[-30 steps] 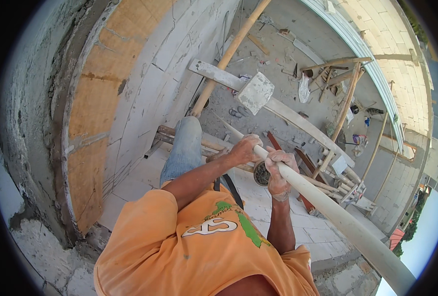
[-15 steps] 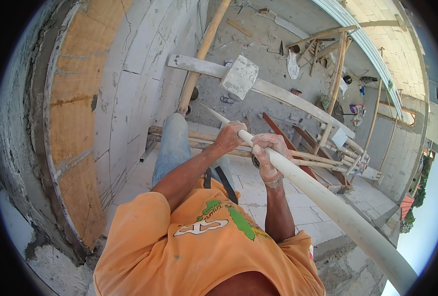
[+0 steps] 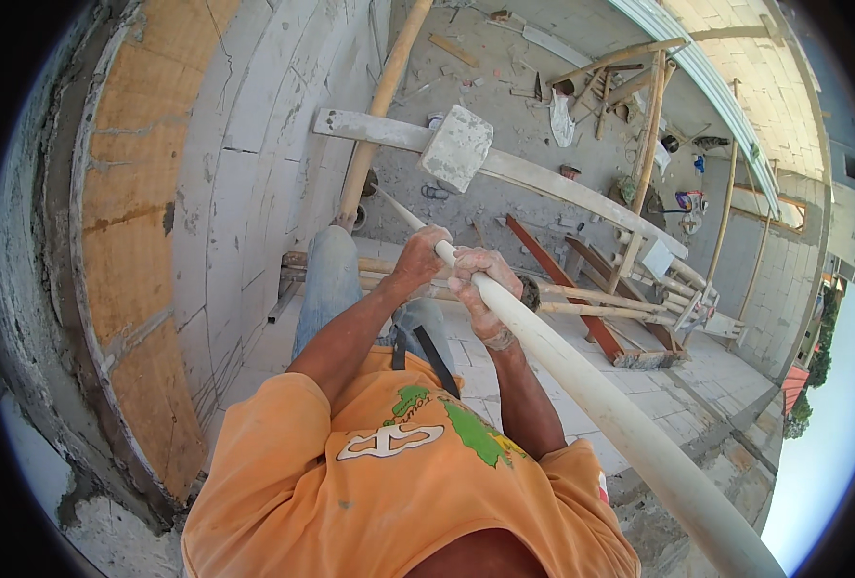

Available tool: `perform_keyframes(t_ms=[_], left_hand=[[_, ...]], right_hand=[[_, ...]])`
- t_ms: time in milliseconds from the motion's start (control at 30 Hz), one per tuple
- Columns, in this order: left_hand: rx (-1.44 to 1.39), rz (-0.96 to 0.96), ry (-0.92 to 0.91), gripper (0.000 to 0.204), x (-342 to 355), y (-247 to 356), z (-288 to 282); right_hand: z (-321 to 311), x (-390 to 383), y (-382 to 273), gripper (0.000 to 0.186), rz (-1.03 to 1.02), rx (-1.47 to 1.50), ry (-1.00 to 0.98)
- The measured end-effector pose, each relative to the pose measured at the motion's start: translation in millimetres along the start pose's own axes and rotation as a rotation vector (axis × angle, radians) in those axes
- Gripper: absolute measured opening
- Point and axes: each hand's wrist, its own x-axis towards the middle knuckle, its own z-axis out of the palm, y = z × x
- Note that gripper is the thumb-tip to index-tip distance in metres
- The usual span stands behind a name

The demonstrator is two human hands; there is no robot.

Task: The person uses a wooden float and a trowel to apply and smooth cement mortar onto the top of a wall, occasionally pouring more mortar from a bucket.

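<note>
I grip a long, pale white pole (image 3: 591,387) with both hands; it looks like a pipe. My left hand (image 3: 420,256) is closed around it farther along, toward its thin-looking far end. Just behind it, my right hand (image 3: 487,291) wraps the same pole, its fingers dusted with pale powder. The pole slants from the room below up past my right side and leaves the view at the lower right. Its far tip points down near the foot of a wooden post (image 3: 381,116).
A plank (image 3: 562,193) spans ahead, with a pale block (image 3: 457,149) on it. Lashed wooden poles (image 3: 596,309) and a reddish-brown beam (image 3: 562,289) lie ahead on the right. Tools and debris litter the floor below. A board-faced wall (image 3: 134,250) stands on my left.
Both hands have shifted slightly left with the pole, and the right hand has come closer to the left. The pole's near end has swung left and downward in view.
</note>
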Motion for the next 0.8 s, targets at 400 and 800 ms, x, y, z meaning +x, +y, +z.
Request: perform_keyframes(t_ms=[400, 800], left_hand=[[0.043, 0.006, 0.010, 0.021, -9, 6, 2], [0.111, 0.062, 0.008, 0.024, -27, 48, 0]], right_hand=[[-3, -7, 1, 0.011, -0.183, 0.095, 0.004], [-7, -30, -29, 0.016, -0.198, 0.162, 0.065]])
